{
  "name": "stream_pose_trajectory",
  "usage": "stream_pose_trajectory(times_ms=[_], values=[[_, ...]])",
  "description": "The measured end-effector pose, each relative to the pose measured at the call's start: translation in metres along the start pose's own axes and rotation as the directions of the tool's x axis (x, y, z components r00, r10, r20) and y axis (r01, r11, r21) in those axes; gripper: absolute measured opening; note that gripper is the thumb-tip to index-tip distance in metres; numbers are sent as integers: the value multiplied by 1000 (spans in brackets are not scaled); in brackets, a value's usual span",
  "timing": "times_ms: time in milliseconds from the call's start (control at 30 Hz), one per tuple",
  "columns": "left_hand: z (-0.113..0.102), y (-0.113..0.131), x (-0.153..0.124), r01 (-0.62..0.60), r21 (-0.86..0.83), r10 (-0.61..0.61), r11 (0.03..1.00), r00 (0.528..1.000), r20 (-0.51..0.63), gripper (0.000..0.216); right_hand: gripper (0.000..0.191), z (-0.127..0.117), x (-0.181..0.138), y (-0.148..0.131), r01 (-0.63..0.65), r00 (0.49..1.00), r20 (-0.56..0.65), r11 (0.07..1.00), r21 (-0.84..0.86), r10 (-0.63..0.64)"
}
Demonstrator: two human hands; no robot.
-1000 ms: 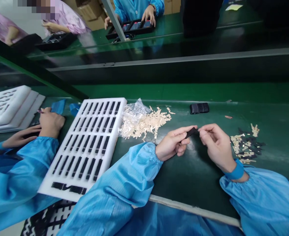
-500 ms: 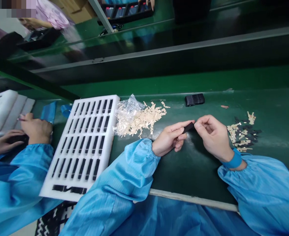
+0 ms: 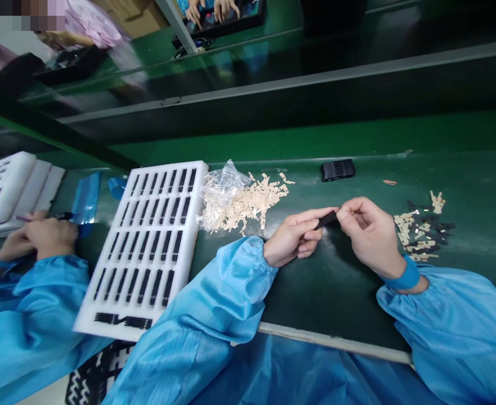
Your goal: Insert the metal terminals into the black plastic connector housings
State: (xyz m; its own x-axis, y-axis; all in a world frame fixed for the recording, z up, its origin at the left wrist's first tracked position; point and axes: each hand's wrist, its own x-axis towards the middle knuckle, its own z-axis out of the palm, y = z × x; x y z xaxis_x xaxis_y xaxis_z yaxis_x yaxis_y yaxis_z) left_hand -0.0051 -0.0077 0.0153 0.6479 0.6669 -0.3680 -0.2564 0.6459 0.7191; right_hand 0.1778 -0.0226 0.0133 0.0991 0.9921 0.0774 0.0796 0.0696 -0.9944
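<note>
A small flat black strip [image 3: 326, 220] is pinched between the thumb and fingers of my left hand [image 3: 292, 236], just above the green work surface. At the strip's right end, thumb and index finger of my right hand [image 3: 368, 233] are pressed together; whatever lies between those fingertips is hidden. Close to the right hand lies a loose pile of black and cream-coloured small pieces [image 3: 420, 230]. Beyond both hands is a bundle of black pieces [image 3: 338, 170]. To the left of my left hand spreads a heap of cream-coloured pieces [image 3: 256, 199], partly under a transparent plastic bag [image 3: 226, 183].
A white foam tray [image 3: 119, 308] with rows of black parts in its slots stands left of my arm. Past it, a co-worker's hands [image 3: 51, 236] work beside stacked white foam trays [image 3: 19, 191]. Another person's hands [image 3: 214, 11] reach into a black tray across the bench.
My two hands keep almost the same pose at the black strip. The view has shifted slightly. The neighbour's hands have come closer together, and hands now cover the tray across the bench.
</note>
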Motion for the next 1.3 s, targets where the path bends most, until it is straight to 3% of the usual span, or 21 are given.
stream_pose_trajectory(times_ms=[167, 300, 500, 700, 967, 1100, 1300], values=[[1, 0, 1, -2, 2, 2, 1000, 1000, -26, 61, 31, -4, 2, 8, -48, 999, 21, 998, 41, 47], [0, -3, 1, -66, 8, 66, 998, 997, -26, 63, 24, -8, 5, 15, -87, 995, -26, 981, 175, 93], [-2, -6, 3, -60, 28, 59, 998, 998, 35, 70, 30, 1, -7, 8, -121, 976, 202, 979, 162, 87], [-3, -7, 1, -57, 50, 51, 997, 991, 121, 73, 29, 10, -17, 4, -293, 946, 251, 869, 399, 204], [-7, -9, 2, -58, 84, 45, 995, 989, 143, 78, 33, 7, -12, 2, -430, 895, 329, 779, 456, 302], [-3, -8, 2, -78, 98, 68, 992, 992, 102, 80, 36, 5, -11, 5, -371, 917, 304, 829, 418, 257], [-2, -9, 2, -60, -3, 60, 998, 991, 123, 67, 26, 5, -13, 9, -81, 982, 184, 982, 174, 48]])
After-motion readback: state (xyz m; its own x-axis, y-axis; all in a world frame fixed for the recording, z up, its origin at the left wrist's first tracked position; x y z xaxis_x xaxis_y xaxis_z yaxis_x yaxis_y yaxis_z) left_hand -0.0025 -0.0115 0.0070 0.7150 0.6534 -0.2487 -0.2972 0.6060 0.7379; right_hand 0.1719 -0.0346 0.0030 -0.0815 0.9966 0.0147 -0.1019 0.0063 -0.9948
